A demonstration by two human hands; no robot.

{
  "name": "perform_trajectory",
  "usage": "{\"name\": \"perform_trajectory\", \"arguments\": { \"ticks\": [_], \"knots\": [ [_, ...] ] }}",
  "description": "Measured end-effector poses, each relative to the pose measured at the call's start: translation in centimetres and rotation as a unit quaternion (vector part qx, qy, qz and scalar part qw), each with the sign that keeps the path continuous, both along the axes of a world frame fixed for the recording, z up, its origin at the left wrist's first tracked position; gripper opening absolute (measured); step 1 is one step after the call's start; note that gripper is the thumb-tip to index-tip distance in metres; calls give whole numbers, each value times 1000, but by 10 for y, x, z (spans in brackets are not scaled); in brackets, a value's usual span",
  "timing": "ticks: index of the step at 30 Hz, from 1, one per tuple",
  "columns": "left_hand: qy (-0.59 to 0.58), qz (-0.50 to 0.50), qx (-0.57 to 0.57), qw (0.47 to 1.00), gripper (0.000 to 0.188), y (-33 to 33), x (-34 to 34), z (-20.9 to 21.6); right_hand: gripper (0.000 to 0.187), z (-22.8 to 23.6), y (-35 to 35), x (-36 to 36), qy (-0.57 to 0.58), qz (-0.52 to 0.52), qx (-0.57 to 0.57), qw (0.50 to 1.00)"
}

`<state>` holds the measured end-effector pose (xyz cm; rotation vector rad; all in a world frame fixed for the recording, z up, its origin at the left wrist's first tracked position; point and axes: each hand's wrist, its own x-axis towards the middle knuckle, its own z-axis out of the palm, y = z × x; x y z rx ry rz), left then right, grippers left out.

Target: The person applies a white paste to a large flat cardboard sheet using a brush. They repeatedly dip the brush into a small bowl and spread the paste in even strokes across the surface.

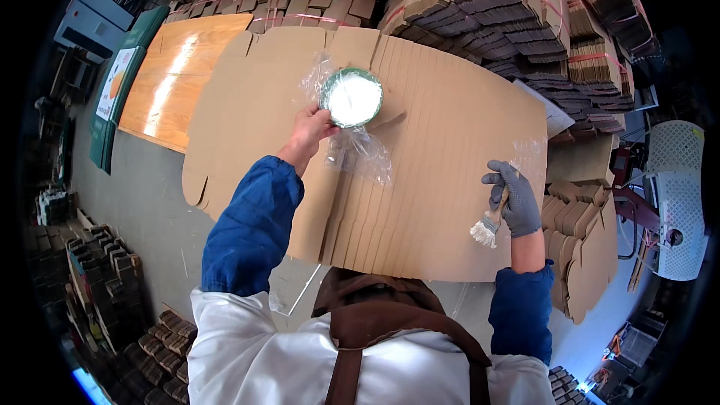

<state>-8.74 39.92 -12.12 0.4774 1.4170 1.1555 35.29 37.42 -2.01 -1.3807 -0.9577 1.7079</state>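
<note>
My bare left hand [309, 133] grips the near left rim of a round green tub [352, 96] with bright white contents. Crumpled clear plastic film [361, 156] hangs out around the tub, above the brown cardboard sheets. In a grey glove, my right hand [516, 199] is closed round the handle of a brush [486, 229]. Its pale, clumped bristles point down and to the left, over the right part of the cardboard. Fanned, overlapping cardboard sheets [442, 127] lie under both hands, their long edges forming narrow strips across the middle.
Strapped bundles of folded cardboard [510, 0] rise at the far side and far right. An orange-brown wooden board [180, 75] lies at the left beside a green panel [120, 90]. More cut cardboard [577, 240] is stacked at the right, near a white perforated chair [675, 195].
</note>
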Motion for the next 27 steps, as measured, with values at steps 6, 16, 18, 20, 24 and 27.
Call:
{"name": "perform_trajectory", "arguments": {
  "ticks": [6,16,18,20,24,27],
  "knots": [
    [-27,-45,0,999,28,10,4,-39,45,20,-14,-21,-51,-81,17,995],
    [-176,-51,62,981,61,-11,-11,-45,48,21,93,-216,-238,57,344,907],
    [-178,-29,46,983,66,-14,-2,-45,49,1,118,-239,-319,106,349,875],
    [-192,-29,51,980,71,-18,-6,-50,56,-9,128,-264,-368,150,299,867],
    [-237,-14,60,970,71,-23,-5,-51,56,-45,141,-286,-428,179,297,835],
    [-279,-37,85,956,67,-27,-7,-52,54,-59,143,-294,-464,187,327,801]
  ]
}}
